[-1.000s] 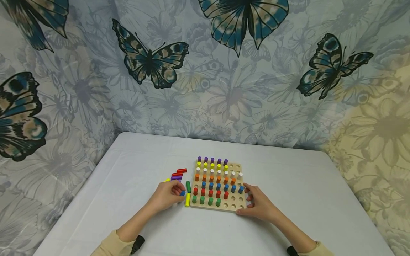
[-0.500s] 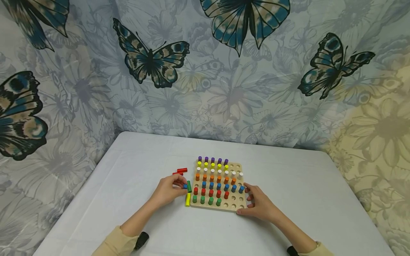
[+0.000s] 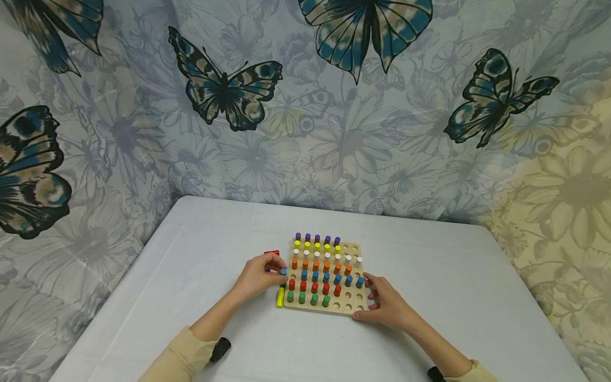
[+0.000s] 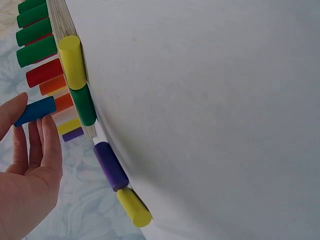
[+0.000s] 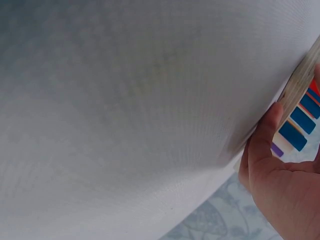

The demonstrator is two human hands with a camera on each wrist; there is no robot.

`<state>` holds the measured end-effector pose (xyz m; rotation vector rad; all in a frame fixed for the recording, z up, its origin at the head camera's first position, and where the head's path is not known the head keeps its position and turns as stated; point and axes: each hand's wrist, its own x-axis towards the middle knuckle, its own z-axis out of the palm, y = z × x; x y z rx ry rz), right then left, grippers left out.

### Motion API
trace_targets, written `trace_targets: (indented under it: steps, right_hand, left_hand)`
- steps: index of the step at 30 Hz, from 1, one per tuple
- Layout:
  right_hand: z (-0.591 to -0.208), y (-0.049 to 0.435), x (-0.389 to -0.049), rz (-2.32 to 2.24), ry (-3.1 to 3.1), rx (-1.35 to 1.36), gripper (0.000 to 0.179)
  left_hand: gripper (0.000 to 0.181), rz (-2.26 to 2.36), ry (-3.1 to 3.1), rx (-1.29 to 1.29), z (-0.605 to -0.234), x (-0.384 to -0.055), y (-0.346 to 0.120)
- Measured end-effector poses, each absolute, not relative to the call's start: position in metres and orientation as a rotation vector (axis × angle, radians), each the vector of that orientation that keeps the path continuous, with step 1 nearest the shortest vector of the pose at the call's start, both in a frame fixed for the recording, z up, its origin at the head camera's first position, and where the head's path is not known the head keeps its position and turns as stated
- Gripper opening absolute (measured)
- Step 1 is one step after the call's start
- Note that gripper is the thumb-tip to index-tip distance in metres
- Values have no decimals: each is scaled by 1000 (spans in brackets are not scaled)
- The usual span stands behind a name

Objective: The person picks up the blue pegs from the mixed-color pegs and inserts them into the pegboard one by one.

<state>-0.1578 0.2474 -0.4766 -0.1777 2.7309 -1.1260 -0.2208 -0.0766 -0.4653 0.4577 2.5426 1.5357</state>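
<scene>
My left hand [image 3: 258,277] pinches a blue peg [image 3: 284,271] between thumb and fingers, at the left edge of the wooden pegboard [image 3: 305,307]. In the left wrist view the blue peg [image 4: 36,111] is held by one end region, apart from the pegs behind it. Rows of purple, yellow, white, orange, blue, red and green pegs stand upright in the board. The blue row has a bare hole at its left end. My right hand [image 3: 389,307] holds the board's near right corner, thumb at the front edge, fingers along the right side.
Loose pegs lie left of the board: a yellow peg [image 3: 279,298], a green peg [image 4: 84,106], a purple peg [image 4: 111,166], another yellow peg [image 4: 134,207] and a red peg [image 3: 272,253]. A white cloth [image 3: 429,276] covers the table. Butterfly-patterned fabric [image 3: 353,143] hangs behind.
My left hand has moved right and slightly away from me, carrying the blue peg from the loose pegs to the board's left edge. My right hand has stayed at the corner.
</scene>
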Motion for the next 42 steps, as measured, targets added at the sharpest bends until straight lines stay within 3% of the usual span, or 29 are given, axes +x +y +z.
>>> trace_targets:
  steps: [42]
  right_hand:
    - [-478,246,-156,-1139,2725,-204,98]
  left_hand:
    - [16,1439,2471,593,-470,-229,-63]
